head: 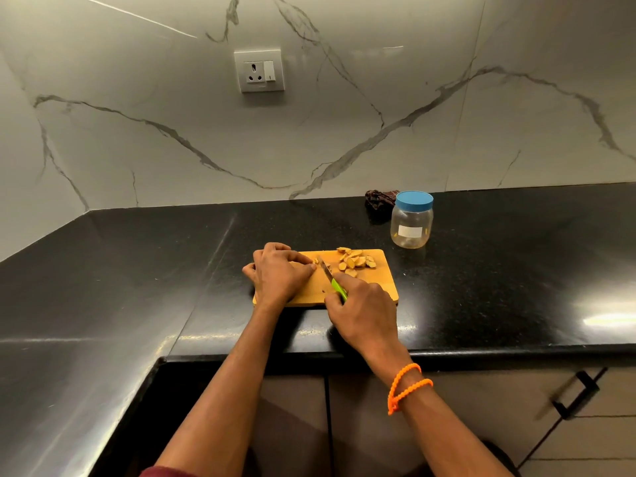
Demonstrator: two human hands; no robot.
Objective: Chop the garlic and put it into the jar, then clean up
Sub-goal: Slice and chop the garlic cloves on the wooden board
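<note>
— right hand nearest us, clenched round the green-handled knife; blade runs up and left across the cutting board.
— and our left hand pinches the garlic piece just left of the blade tip. cut slices lie right; lidded jar beyond.

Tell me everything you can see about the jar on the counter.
The jar is clear, plastic by the look of it, with rounded shoulders, a blue lid screwed or pressed on, and a white label on its side. It looks empty. It stands upright on the black counter, beyond the far right corner of the cutting board and apart from it. A dark crumpled cloth lies just behind it. Neither hand touches it.
</note>
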